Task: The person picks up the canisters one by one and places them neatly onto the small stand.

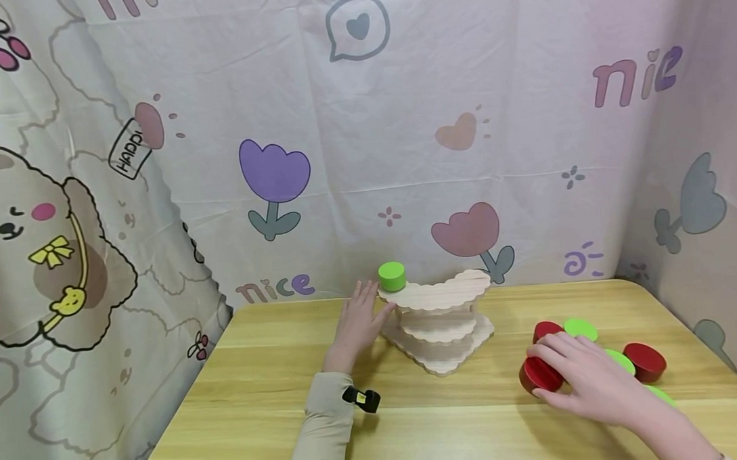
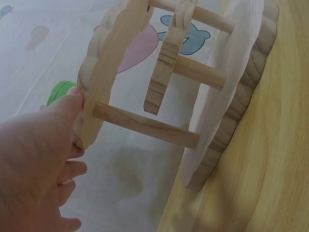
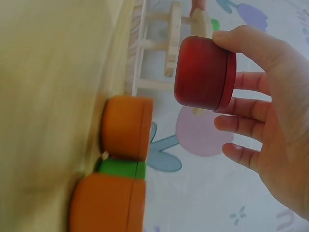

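My right hand (image 1: 599,384) holds a red cylinder (image 3: 203,72) between thumb and fingers. In the right wrist view a seam runs around it near one end, and it is raised off the table. My left hand (image 1: 356,322) is at the left end of a pale wooden tiered stand (image 1: 446,295) with scalloped edges. In the left wrist view the thumb touches the edge of its top board; the other fingers extend beside it. A green cylinder (image 1: 392,276) sits on the left end of that board, close to the left fingertips.
Several cylinders stand on the right of the wooden table (image 1: 276,368), including a red one (image 1: 645,362) and a green one (image 1: 580,329). The right hand partly hides some of them. A printed cloth (image 1: 366,155) hangs behind the table and along both sides.
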Demonstrator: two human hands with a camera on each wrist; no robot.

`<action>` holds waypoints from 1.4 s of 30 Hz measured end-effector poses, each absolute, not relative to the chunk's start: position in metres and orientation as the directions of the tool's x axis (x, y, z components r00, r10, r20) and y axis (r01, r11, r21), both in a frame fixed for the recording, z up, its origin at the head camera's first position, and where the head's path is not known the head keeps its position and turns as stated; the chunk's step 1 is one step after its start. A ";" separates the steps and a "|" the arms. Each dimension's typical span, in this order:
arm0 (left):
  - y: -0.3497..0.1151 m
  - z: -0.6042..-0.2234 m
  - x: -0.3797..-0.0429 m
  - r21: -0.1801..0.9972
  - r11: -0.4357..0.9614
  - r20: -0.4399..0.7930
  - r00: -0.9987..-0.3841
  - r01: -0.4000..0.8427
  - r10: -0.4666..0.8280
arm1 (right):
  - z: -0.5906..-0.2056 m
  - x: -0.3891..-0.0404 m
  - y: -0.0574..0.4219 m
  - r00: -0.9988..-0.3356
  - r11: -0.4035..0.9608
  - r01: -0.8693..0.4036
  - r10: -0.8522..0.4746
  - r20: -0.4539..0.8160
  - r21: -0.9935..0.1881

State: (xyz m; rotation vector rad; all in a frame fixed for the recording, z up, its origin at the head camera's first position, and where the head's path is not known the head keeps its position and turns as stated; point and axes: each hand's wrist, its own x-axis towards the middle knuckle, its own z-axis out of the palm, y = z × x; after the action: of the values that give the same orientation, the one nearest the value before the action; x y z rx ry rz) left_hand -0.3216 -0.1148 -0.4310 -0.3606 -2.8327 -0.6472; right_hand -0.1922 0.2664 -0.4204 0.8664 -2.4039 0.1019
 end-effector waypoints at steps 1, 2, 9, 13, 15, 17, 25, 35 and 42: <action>-0.115 -0.431 -0.322 0.395 0.874 0.259 -0.947 0.283 0.189 | -0.419 -0.194 0.264 -0.622 0.784 -0.610 -0.564 0.543 0.117; -0.115 -0.431 -0.322 0.395 0.874 0.260 -0.947 0.283 0.189 | -0.417 -0.195 0.261 -0.620 0.781 -0.613 -0.567 0.542 0.116; -0.115 -0.431 -0.321 0.412 0.865 0.266 -0.946 0.287 0.187 | -0.412 -0.213 0.246 -0.564 0.730 -0.674 -0.609 0.557 0.116; -0.114 -0.430 -0.320 0.416 0.863 0.261 -0.947 0.286 0.188 | -0.408 -0.223 0.237 -0.515 0.699 -0.701 -0.631 0.580 0.138; -0.114 -0.430 -0.320 0.411 0.865 0.262 -0.946 0.288 0.191 | -0.405 -0.228 0.232 -0.497 0.689 -0.710 -0.638 0.588 0.147; -0.114 -0.430 -0.320 0.408 0.866 0.263 -0.946 0.289 0.191 | -0.403 -0.232 0.227 -0.484 0.678 -0.720 -0.642 0.594 0.147; -0.114 -0.431 -0.322 0.394 0.874 0.266 -0.945 0.284 0.188 | -0.394 -0.248 0.206 -0.462 0.656 -0.744 -0.644 0.610 0.129; -0.115 -0.430 -0.321 0.405 0.870 0.257 -0.948 0.282 0.187 | -0.376 -0.266 0.179 -0.421 0.625 -0.772 -0.639 0.644 0.115; -0.114 -0.430 -0.321 0.394 0.875 0.261 -0.947 0.282 0.187 | -0.367 -0.278 0.158 -0.417 0.623 -0.778 -0.609 0.674 0.081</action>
State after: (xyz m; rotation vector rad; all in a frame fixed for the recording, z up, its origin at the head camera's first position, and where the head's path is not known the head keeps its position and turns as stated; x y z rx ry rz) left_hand -0.3214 -0.1142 -0.4300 -0.3587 -2.8310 -0.6426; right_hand -0.2779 0.1585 -0.3667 1.0826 -2.1638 0.3194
